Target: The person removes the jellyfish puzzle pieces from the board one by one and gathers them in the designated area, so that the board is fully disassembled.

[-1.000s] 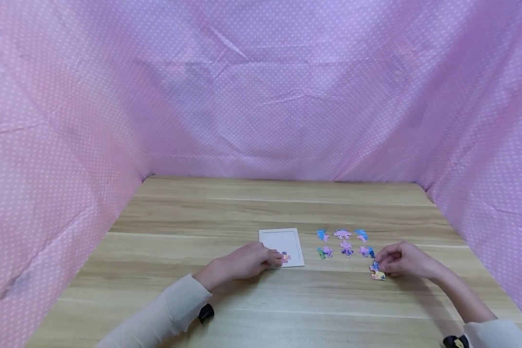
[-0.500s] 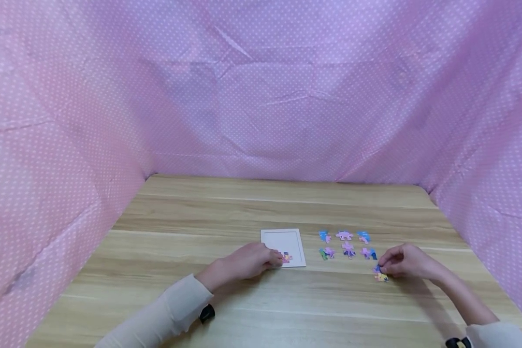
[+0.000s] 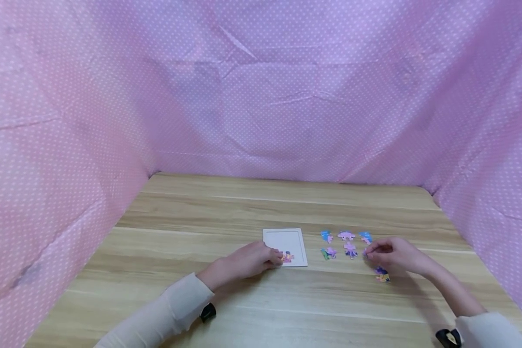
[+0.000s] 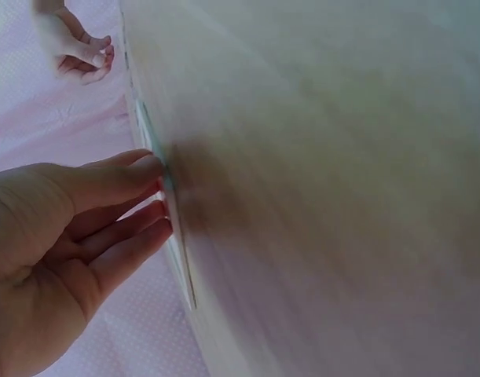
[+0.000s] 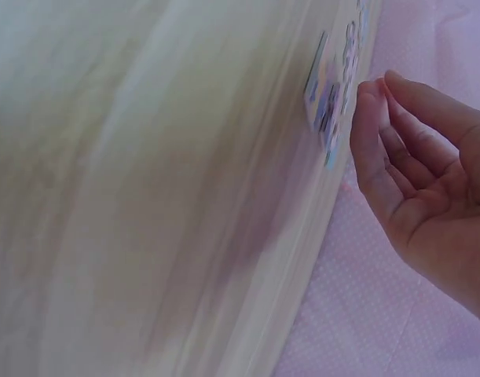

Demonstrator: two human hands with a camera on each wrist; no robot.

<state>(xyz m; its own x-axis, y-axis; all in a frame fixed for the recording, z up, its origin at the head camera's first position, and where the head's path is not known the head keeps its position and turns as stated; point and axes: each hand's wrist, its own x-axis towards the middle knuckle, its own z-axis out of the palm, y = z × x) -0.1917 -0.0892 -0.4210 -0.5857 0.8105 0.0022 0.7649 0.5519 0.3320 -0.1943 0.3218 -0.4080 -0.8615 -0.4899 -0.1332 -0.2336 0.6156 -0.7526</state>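
Note:
In the head view a square white puzzle frame (image 3: pixel 282 238) lies at mid-table, with a row of colourful pieces (image 3: pixel 288 256) along its near edge. My left hand (image 3: pixel 256 259) holds the frame's near left corner; fingertips and thumb meet its edge in the left wrist view, covering that corner. My right hand (image 3: pixel 396 254) has its thumb and index fingertips nearly together at a purple jigsaw piece (image 3: pixel 365 253), largely hidden by the fingers. I cannot tell whether they pinch it. Just below the right hand lies a yellow and dark blue pair of pieces (image 3: pixel 382 275).
Between frame and right hand lie loose puzzle pieces in two rows, among them a pink piece (image 3: pixel 346 236), a purple one (image 3: pixel 350 250) and a green and purple one (image 3: pixel 328 253). Pink dotted cloth (image 3: pixel 261 96) walls the wooden table (image 3: pixel 226 208) at back and sides.
My right hand has left the yellow and dark blue pieces and moved left and away from me to the purple piece. The left hand stays at the frame's corner.

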